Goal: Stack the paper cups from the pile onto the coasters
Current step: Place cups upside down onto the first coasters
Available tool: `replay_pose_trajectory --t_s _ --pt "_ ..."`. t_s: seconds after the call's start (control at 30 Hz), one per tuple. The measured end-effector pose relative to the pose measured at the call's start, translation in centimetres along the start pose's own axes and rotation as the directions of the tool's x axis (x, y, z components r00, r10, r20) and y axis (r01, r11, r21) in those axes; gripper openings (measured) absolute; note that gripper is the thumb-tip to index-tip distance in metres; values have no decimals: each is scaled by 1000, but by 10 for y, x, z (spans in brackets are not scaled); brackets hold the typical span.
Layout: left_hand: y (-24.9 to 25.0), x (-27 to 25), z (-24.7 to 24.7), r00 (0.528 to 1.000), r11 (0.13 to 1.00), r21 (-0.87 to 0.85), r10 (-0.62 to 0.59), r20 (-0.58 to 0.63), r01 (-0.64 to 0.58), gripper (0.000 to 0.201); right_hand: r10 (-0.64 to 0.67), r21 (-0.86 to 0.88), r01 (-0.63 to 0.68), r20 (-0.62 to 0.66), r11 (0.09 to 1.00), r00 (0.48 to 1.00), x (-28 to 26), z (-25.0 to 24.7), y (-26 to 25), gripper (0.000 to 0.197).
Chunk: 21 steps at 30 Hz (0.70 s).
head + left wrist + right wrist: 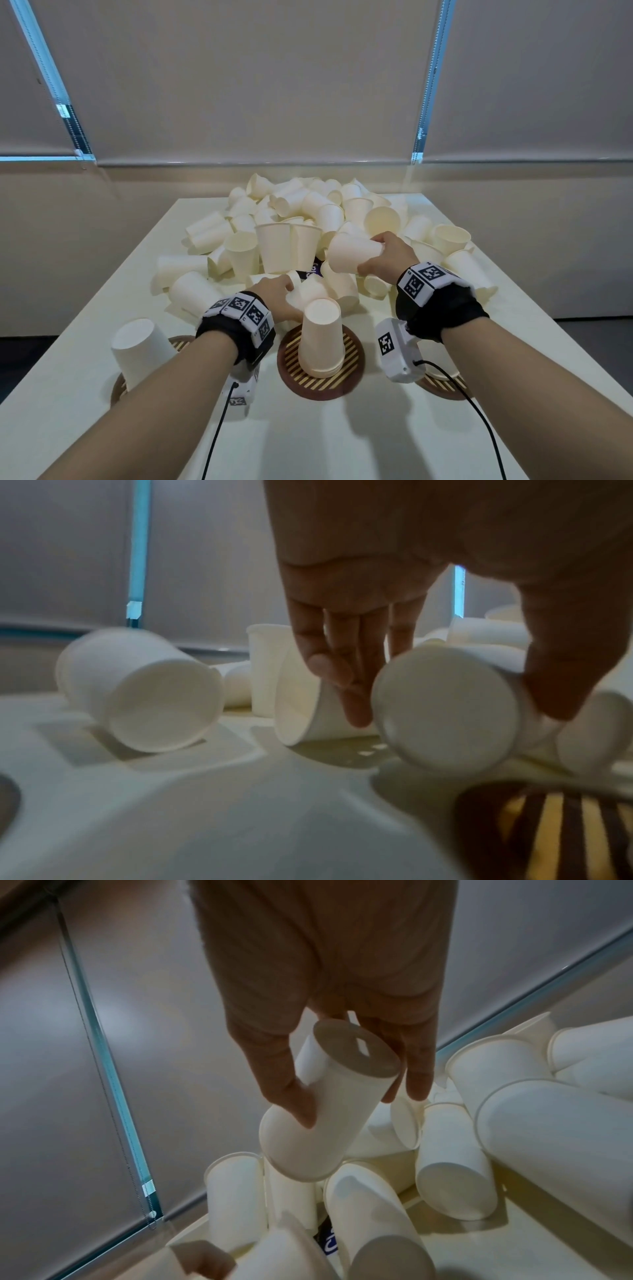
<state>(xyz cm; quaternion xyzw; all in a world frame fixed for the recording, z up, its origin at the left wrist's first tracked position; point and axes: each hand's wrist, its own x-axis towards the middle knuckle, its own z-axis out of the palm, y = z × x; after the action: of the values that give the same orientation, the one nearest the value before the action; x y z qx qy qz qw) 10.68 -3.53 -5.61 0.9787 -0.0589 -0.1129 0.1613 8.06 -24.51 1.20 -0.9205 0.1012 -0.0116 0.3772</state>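
A big pile of white paper cups (pixel 308 219) covers the middle and back of the table. My right hand (pixel 385 255) holds one cup (pixel 352 255) on its side above the pile; in the right wrist view the thumb (pixel 291 1096) and fingers (pixel 416 1080) clasp this cup (pixel 318 1123) near its base. My left hand (pixel 284 296) grips another cup (pixel 310 291) at the pile's front edge; its base (pixel 445 712) faces the left wrist camera. Upside-down cup stacks stand on the left coaster (pixel 178 342) and the middle coaster (pixel 352 373).
A third coaster (pixel 445 387) at the front right lies mostly hidden under my right wrist camera. Something dark purple (pixel 313 270) shows among the cups. Loose cups (pixel 143 696) lie left of my left hand. The cream table (pixel 325 438) ends at a wall with blinds.
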Motion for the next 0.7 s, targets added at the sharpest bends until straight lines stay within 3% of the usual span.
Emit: replay_pose_trajectory --t_s 0.1,0.23,0.3,0.4,0.47,0.53,0.7 --pt "-4 -1 -8 996 959 -283 -16 -83 -8 64 9 -2 -9 -8 1000 1000 1 -2 3 67" --pt "-5 -4 -24 977 826 -558 -53 -207 -73 60 10 36 -9 -22 999 1000 1 -5 7 66" --pt "-4 -5 -31 968 698 -708 -84 -234 -111 64 1 73 0 -21 997 1000 1 -7 8 64" --pt "4 -9 -40 971 389 -906 -93 -221 -169 71 -47 165 46 6 985 999 -3 -8 7 58" --pt "13 -12 -46 969 284 -932 -35 -243 -224 79 -94 222 86 26 971 995 -6 -9 5 57" --pt "23 -16 -53 956 284 -914 40 -291 -290 86 -145 267 128 46 955 988 -10 -11 2 58" --pt "43 -32 -68 919 417 -819 156 -361 -393 94 -249 354 215 52 910 967 -18 -17 -2 60"
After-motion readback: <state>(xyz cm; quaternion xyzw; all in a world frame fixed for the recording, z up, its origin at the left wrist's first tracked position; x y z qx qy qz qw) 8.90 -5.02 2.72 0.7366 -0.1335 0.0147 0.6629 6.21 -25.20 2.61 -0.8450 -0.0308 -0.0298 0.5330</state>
